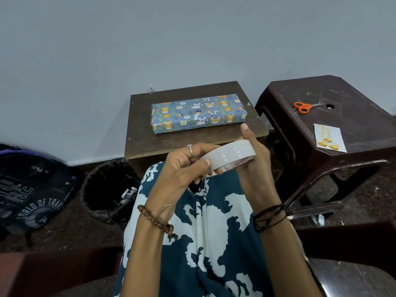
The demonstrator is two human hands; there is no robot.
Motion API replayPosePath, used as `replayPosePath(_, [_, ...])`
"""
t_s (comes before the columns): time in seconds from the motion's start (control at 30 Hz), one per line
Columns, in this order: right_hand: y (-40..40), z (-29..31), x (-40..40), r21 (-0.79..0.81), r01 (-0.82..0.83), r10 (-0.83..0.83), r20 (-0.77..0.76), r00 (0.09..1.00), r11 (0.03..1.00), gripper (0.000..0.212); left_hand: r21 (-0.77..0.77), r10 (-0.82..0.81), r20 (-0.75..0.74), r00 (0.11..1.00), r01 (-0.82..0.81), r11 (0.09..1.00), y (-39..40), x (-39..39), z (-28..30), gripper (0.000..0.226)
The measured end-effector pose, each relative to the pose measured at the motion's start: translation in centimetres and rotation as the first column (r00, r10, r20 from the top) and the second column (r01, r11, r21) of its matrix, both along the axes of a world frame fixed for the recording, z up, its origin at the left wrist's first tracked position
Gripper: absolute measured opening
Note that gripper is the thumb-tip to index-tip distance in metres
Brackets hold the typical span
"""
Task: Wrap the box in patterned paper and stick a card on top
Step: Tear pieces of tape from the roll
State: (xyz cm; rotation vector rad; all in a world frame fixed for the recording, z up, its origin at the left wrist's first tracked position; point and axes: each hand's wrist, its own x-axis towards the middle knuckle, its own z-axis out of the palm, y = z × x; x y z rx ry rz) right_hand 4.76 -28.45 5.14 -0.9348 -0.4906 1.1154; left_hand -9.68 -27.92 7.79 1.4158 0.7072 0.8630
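A box fully covered in blue paper printed with cartoon bears and other animals lies flat on a small brown wooden desk set against a pale wall. It sits beyond both hands, well apart from them, with nothing touching it.

A white card with gold lettering and gold shapes lies on a dark brown plastic stool to the right of the desk, also away from the hands. Orange-handled scissors lie farther back on the same stool. The card's lettering is too small to read.

In front of the desk, above the person's lap, both hands hold a roll of white tape. The left hand has its fingers curled round the near side of the roll, thumb laid against the outer band; this grip is clamped on the tape. The right hand wraps the far side, and one finger stands straight up behind the roll; its other fingers are mostly hidden, yet the grip is plainly closed round the tape. Red print inside the roll is unreadable.

The lap is covered in dark teal and white patterned cloth. On the floor to the left sit a bin lined with a black bag and a dark backpack, cut off by the frame edge.
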Motion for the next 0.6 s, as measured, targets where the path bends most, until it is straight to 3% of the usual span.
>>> replayPosePath(0.07, [-0.4,0.1,0.7,0.057,0.046,-0.060,0.280,0.958,0.997,0.032,0.021,0.012,-0.057,0.998,-0.011,1.000,0.1,-0.1,0.2,0.018])
replayPosePath(0.13, [-0.7,0.9,1.3,0.084,-0.073,0.021,0.500,0.866,0.994,0.022,0.041,0.054,-0.125,0.991,-0.049,0.998,0.2,0.1,0.2,0.022])
replayPosePath(0.2, [-1.1,1.6,1.6,0.018,-0.244,0.159,0.712,0.684,0.970,0.021,0.061,0.103,-0.181,0.978,-0.094,0.994,0.4,0.1,-0.1,0.028])
replayPosePath(0.27, [-1.4,1.9,1.5,-0.144,-0.319,0.276,0.865,0.420,0.937,0.033,0.098,0.134,-0.250,0.959,-0.112,0.989,0.5,0.1,-0.5,0.021])
replayPosePath(0.3, [-1.5,1.9,1.4,-0.206,-0.314,0.307,0.898,0.315,0.927,0.036,0.121,0.146,-0.293,0.945,-0.115,0.986,0.6,0.1,-0.7,0.017])
replayPosePath(0.37, [-1.5,2.2,1.2,-0.279,-0.303,0.350,0.911,0.216,0.911,0.021,0.157,0.167,-0.356,0.919,-0.117,0.981,0.7,0.0,-0.9,0.016])
replayPosePath(0.47, [-1.5,2.5,1.0,-0.304,-0.296,0.351,0.928,0.122,0.906,0.026,0.185,0.181,-0.387,0.904,-0.116,0.976,0.7,0.0,-1.0,0.020])
replayPosePath(0.6, [-1.7,2.6,1.4,-0.282,-0.308,0.317,0.946,0.069,0.909,0.025,0.169,0.160,-0.369,0.916,-0.103,0.980,0.7,0.0,-1.1,0.019])
